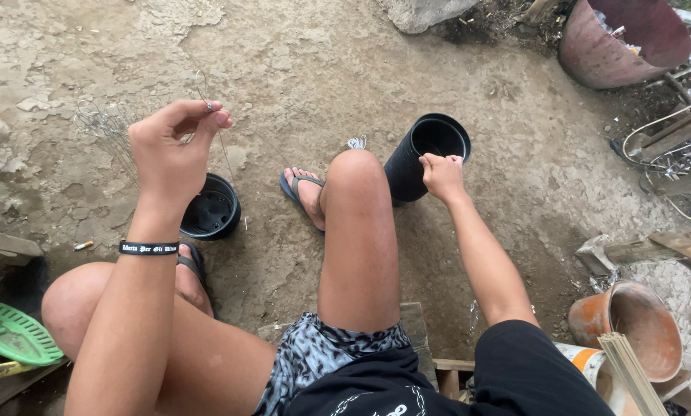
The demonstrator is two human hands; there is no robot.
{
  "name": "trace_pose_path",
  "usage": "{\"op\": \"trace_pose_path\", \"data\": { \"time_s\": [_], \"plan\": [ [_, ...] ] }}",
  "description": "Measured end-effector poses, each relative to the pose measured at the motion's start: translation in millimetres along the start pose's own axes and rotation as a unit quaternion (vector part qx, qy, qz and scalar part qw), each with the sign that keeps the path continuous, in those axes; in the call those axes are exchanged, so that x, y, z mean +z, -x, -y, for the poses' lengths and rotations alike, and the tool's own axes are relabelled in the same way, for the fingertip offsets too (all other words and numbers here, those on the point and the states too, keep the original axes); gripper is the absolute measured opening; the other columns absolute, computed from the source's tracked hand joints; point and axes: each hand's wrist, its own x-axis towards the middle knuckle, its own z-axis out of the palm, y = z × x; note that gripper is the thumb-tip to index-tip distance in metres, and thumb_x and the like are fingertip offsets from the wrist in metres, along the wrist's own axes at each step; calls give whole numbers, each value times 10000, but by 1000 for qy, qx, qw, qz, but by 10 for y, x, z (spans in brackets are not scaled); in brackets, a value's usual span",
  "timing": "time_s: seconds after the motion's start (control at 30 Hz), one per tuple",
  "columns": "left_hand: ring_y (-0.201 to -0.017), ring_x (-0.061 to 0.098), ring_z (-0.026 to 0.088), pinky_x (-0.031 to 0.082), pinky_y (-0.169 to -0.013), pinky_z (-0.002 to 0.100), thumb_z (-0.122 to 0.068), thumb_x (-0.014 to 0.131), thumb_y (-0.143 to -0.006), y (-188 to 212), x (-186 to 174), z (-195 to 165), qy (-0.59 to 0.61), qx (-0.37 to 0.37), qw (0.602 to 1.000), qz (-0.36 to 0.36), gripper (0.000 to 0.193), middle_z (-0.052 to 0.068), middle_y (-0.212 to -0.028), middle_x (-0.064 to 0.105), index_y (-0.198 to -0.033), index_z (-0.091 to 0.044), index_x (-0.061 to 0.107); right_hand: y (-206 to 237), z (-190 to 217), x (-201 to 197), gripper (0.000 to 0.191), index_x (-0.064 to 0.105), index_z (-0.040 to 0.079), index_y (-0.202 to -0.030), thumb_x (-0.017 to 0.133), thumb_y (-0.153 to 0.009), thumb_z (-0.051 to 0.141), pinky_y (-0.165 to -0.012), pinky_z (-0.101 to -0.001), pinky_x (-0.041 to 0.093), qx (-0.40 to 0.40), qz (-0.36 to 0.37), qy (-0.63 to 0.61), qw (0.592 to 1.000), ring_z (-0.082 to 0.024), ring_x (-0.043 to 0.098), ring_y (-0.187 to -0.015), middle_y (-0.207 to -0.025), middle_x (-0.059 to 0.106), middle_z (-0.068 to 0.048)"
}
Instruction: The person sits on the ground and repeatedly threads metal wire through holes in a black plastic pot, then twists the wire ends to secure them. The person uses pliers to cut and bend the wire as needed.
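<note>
Left hand (pixel 172 150), upper left of frame, pinching a thin bent wire (pixel 224 146) between thumb and fingertips above a shallow black pot (pixel 210 208). Right hand (pixel 441 176), right of centre, gripping the rim of a taller, tilted black pot (pixel 426 158).

Head-worn view, steeply downward, close.

You have two hands in view, your left hand (pixel 172 150) and your right hand (pixel 441 176). There are two black plastic pots (pixel 426 154), one thin wire (pixel 224 150) pinched in your left fingers, two sandals (pixel 299 192), one green rake head (pixel 14 335), and two orange clay-coloured pots (pixel 630 323).
</note>
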Motion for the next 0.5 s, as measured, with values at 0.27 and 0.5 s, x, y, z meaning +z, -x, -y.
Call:
{"op": "trace_pose_path", "data": {
  "time_s": [0.27,0.5],
  "plan": [
    [-962,791,176,590,-840,260,0,778,-1031,-31,-36,-3,-34,50,998,-18,67,120,-1020,790,-1079,36,747,-158,523,-532,197,660,100,-853,632,-1033,175,-988,-511,425,-115,-80,91,986,-293,635,-665,-643,636,-98],
    [-948,796,214,581,-835,289,-56,808,-1049,-212,-230,-168,-95,105,986,-84,109,141,-1014,785,-1083,34,756,34,1707,-1506,139,719,5,-1058,699,-921,-4,-1027,-475,453,-278,-188,-30,941,-249,707,-829,-883,728,-110]
  ]
}}
